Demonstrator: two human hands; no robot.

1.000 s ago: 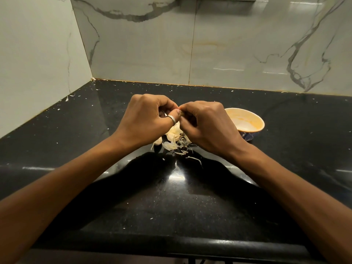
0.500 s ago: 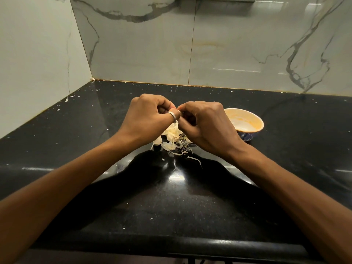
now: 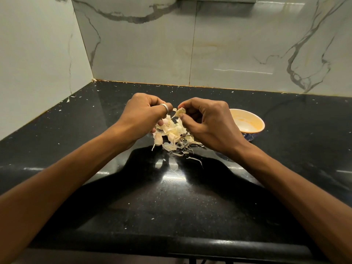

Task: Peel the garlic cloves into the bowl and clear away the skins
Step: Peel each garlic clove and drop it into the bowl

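My right hand [image 3: 207, 122] pinches a pale garlic clove [image 3: 181, 112] between thumb and fingertips, above the black counter. My left hand [image 3: 144, 117], with a silver ring on one finger, is curled and pinches a strip of skin [image 3: 174, 110] that still hangs from the clove. Below both hands lies a pile of garlic cloves and loose skins [image 3: 172, 134] on the counter. An orange bowl [image 3: 247, 121] stands just right of my right hand, partly hidden by it; its inside looks bare.
The black stone counter [image 3: 171, 197] runs into a corner of marble walls at the back and left. Small skin flecks are scattered over it. Its rounded front edge [image 3: 171, 242] is close to me.
My hands, pressed together on the clove before, have drawn a little apart. A strip of skin now stretches between them and the clove shows in my right fingers.
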